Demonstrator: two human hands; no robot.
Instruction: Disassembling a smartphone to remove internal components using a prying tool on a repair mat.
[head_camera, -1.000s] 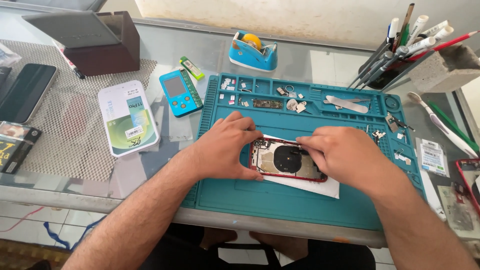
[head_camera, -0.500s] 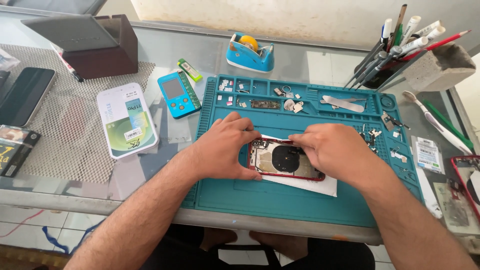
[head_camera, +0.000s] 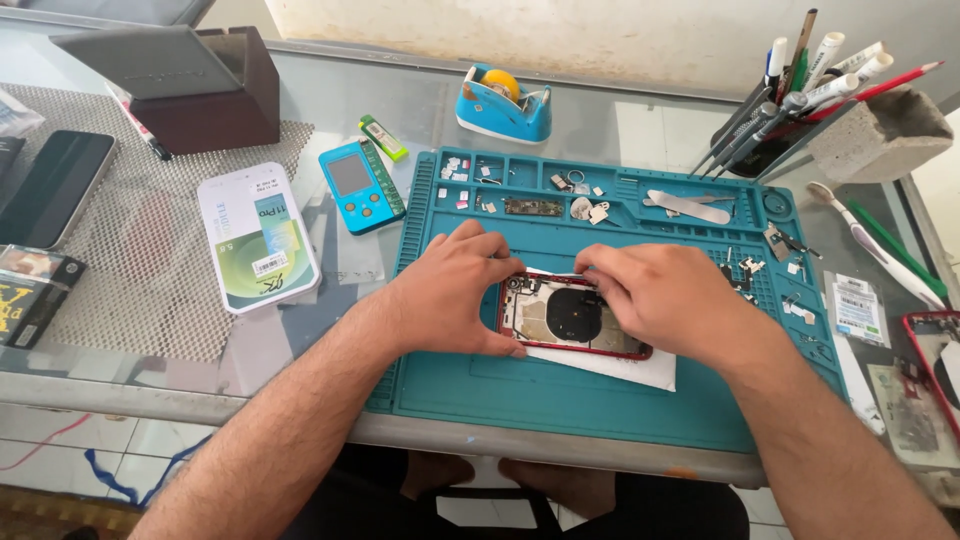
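Nearest the viewer, a white sheet of paper (head_camera: 610, 366) lies on the teal silicone repair mat (head_camera: 560, 410), and on that paper rests the opened red-framed phone housing (head_camera: 560, 318), its round dark coil showing in the middle.

The left hand (head_camera: 455, 290) wraps the housing's left end: the thumb presses along the near edge, the fingers curl over the far left corner, so the housing is pinched in a closed grasp. The right hand (head_camera: 655, 300) lies over the housing's right half with its fingertips bent down onto the top edge near the middle (whether they pinch a small part there is hidden, so I cannot tell). The housing therefore sits between the two hands, touching both, flat on the paper.

Beyond the housing, the mat's far compartments hold small screws and metal bits (head_camera: 585, 208) and a flat silver pry tool (head_camera: 688, 207). Left of the mat lie a small blue handheld tester (head_camera: 360, 186) and a white rectangular box (head_camera: 258, 236). Farther still, behind the mat, stands a blue tape dispenser (head_camera: 503, 105), and to the far right of the mat a grey block holder of pens and tools (head_camera: 860, 135).
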